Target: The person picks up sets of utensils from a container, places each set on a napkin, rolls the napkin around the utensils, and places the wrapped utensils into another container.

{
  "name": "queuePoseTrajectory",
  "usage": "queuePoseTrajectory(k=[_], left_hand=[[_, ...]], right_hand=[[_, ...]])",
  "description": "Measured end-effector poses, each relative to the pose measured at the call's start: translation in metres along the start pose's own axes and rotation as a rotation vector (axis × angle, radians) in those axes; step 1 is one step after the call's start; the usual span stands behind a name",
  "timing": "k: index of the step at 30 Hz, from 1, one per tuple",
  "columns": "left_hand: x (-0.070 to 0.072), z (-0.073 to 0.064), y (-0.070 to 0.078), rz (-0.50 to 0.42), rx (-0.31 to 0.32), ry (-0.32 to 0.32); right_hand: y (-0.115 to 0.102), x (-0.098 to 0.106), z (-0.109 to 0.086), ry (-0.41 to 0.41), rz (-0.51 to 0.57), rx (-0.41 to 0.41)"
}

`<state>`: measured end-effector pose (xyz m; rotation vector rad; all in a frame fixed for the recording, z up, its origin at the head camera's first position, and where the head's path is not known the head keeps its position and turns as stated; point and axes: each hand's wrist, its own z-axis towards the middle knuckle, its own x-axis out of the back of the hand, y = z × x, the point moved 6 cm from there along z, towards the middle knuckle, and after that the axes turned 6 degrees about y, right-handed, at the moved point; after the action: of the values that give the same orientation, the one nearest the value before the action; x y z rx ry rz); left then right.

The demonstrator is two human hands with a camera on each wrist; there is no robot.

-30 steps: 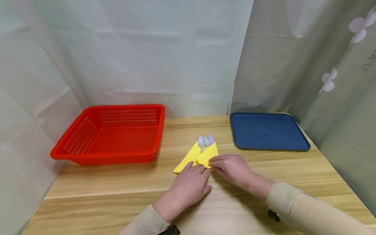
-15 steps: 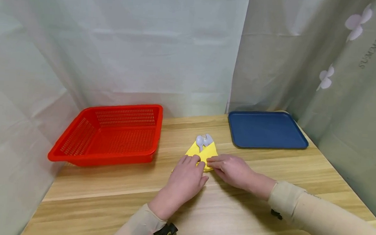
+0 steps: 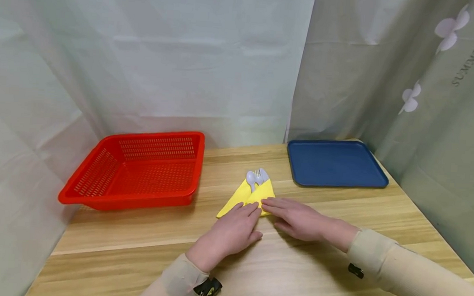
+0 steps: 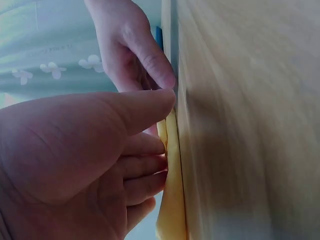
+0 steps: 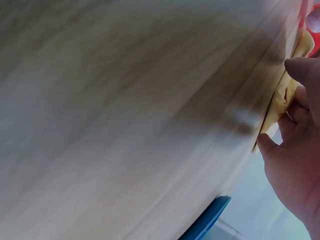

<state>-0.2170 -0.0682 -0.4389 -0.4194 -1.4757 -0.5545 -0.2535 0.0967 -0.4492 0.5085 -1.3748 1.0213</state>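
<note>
A folded yellow napkin (image 3: 239, 198) lies on the wooden table, with its right part lapped over the cutlery. From its top stick a pale lilac spoon (image 3: 251, 178), a fork (image 3: 258, 177) and what looks like a knife (image 3: 264, 174); their lower ends are hidden inside. My left hand (image 3: 234, 229) rests its extended fingers on the napkin's near edge. From the right, my right hand (image 3: 298, 218) lays nearly straight fingers on the lapped part. The left wrist view shows the napkin (image 4: 175, 185) flat under the fingertips; in the right wrist view it (image 5: 282, 100) is partly covered by fingers.
A red perforated plastic basket (image 3: 196, 177) stands at the back left of the table (image 3: 132, 255). At the back right lies a blue tray (image 3: 339, 165). Pale curtains (image 3: 185, 63) close off the back and both sides.
The left fingers, bent over the napkin half a second ago, are now straighter and lower on its near edge. The right fingers have straightened too. The lapped part of the napkin looks flatter.
</note>
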Motion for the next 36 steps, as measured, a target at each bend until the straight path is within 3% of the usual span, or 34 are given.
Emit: queuePoseTrajectory(k=[6,16,24,29,36], left_hand=[[-0.003,0.0,-0.004,-0.02,-0.007,-0.018],[-0.006,0.001,-0.005,-0.017,0.011,-0.044],[-0.007,0.002,-0.004,0.002,0.001,-0.034],[-0.007,0.001,-0.004,0.017,0.004,-0.029],[-0.006,0.002,-0.002,0.028,-0.017,-0.017]], right_hand=[[0.005,0.006,-0.011,0.004,-0.02,-0.006],[0.009,0.008,-0.026,-0.055,-0.192,0.043],[0.01,0.006,-0.026,-0.081,-0.102,0.014],[0.013,0.007,-0.014,-0.065,-0.092,-0.021],[0.023,0.003,-0.001,-0.115,-0.065,-0.084]])
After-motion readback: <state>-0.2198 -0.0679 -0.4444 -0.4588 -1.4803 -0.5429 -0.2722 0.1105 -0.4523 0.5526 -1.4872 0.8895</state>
